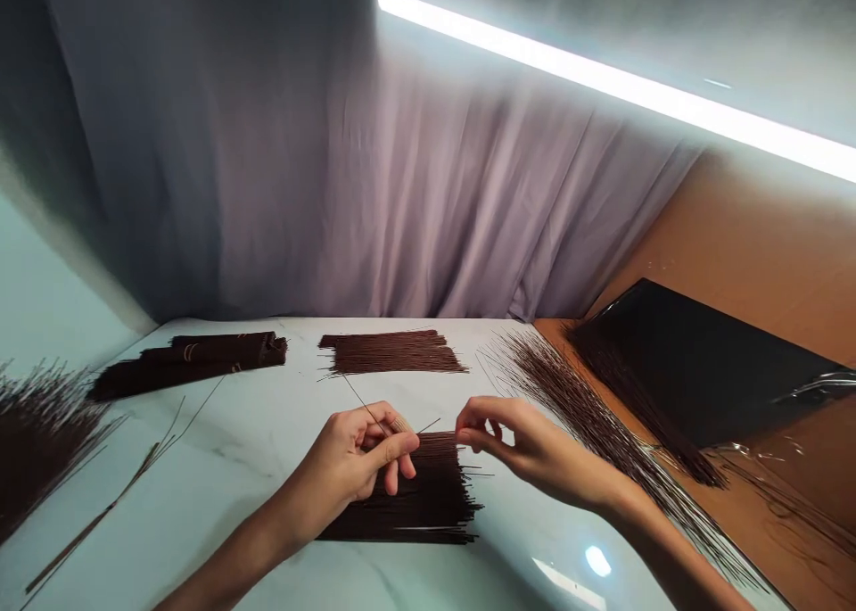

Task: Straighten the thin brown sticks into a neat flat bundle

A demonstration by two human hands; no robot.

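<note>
My left hand is closed in a pinch over a thin dark brown stick. One end of it slants up to the left from the fingers, and a short piece pokes out to the right by the thumb. To its right, my right hand has thumb and forefinger pressed together; whatever is between them is too small to make out. Beneath both hands lies a wide layer of similar sticks, side by side on the white marbled table, its left part hidden by my left hand and forearm.
Farther back lie another layer of sticks and some tied dark bundles. A loose pile and a few stray sticks are at left. On the right, a long heap runs along the table edge beside a black plastic sheet.
</note>
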